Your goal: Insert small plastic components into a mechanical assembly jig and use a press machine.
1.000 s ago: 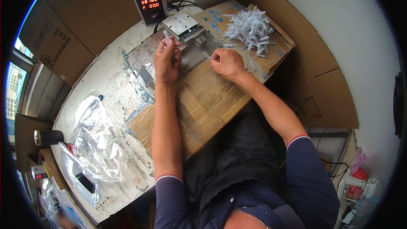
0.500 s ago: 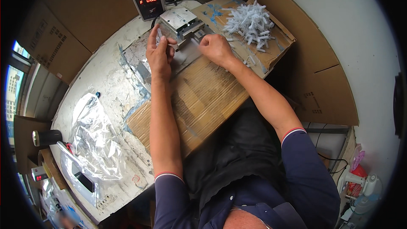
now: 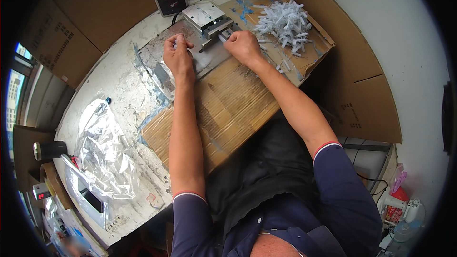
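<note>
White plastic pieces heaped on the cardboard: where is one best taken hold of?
Judging by the heap of white plastic pieces, pick a stick poking out at its near edge, pinched across its thin shaft from the right hand side, since loose ends jut free there.

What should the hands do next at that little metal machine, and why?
Probably the right hand should push its small white piece a bit further into the metal fixture. That hand is closed at the fixture's opening, while the left hand rests beside it on the metal plate.

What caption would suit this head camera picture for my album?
Both hands, left hand and right hand, work at a small metal fixture beside a heap of white plastic pieces.
</note>
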A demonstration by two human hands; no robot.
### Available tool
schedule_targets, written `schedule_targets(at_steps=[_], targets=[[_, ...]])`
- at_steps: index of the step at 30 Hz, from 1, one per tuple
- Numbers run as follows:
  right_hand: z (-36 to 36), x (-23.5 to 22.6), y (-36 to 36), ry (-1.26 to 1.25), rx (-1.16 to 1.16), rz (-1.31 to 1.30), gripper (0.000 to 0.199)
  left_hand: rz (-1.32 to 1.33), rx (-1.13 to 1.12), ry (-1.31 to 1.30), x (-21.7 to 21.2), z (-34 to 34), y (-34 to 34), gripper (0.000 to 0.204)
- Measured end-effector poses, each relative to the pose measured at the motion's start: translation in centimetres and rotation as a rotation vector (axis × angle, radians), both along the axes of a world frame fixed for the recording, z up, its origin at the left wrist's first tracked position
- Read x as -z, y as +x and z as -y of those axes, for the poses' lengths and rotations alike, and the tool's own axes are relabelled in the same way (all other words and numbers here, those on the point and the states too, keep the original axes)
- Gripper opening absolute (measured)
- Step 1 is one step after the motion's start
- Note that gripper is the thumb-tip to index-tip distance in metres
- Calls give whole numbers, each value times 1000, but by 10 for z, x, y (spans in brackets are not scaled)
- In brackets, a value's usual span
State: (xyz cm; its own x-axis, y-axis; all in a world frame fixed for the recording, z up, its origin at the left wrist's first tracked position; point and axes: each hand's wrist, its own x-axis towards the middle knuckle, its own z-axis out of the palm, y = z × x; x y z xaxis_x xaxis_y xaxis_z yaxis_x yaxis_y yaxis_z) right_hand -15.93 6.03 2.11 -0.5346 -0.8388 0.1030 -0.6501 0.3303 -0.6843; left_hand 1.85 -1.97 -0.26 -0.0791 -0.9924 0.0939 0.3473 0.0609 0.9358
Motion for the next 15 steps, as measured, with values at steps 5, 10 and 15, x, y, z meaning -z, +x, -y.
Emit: schedule_targets(at_steps=[5,10,15], targets=[[1,4,1,0,20,41,19,421,-262,-291,-3,-13,-11,22],[-3,9,-9,-57,-19,94,27,895,-247,-496,-9,-31,-23,37],[-29,8,-29,-238,-75,134,26,1141,-157,-638,-10,-35,-28,48]])
